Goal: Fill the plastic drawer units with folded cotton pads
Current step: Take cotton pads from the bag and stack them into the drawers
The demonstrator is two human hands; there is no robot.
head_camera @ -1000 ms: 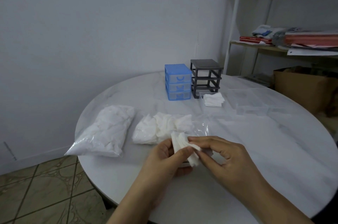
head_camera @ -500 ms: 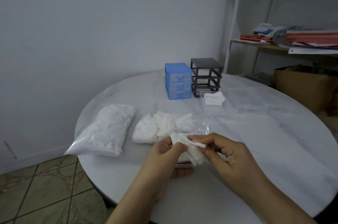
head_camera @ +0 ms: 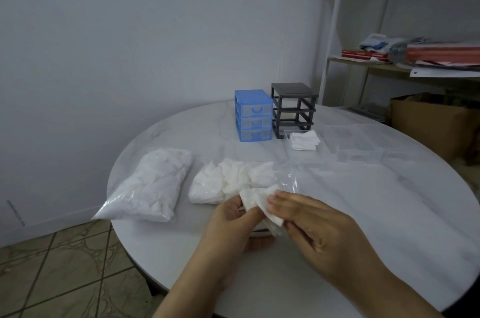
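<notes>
Both hands hold one white cotton pad [head_camera: 255, 200] just above the round white table [head_camera: 376, 213]. My left hand [head_camera: 233, 226] pinches its left edge and my right hand [head_camera: 314, 224] pinches its right side. Behind the pad lies an open clear bag of loose pads [head_camera: 231, 180]. A full sealed bag of pads [head_camera: 153, 187] lies at the left. The blue drawer unit [head_camera: 253, 115] stands at the far side with its three drawers in. Beside it stands the dark grey frame [head_camera: 293, 107] without drawers. In front of the frame, a clear drawer holds folded pads [head_camera: 304, 140].
Clear empty drawers [head_camera: 358, 146] lie on the table right of the folded pads. A white shelf [head_camera: 405, 65] with books and papers stands at the back right, with a cardboard box [head_camera: 436, 123] under it. Tiled floor [head_camera: 65, 265] shows past the table's left edge.
My right hand's fingers have slid left over the pad, folding it closer to my left hand. Both hands have stayed in the same spot near the table's front.
</notes>
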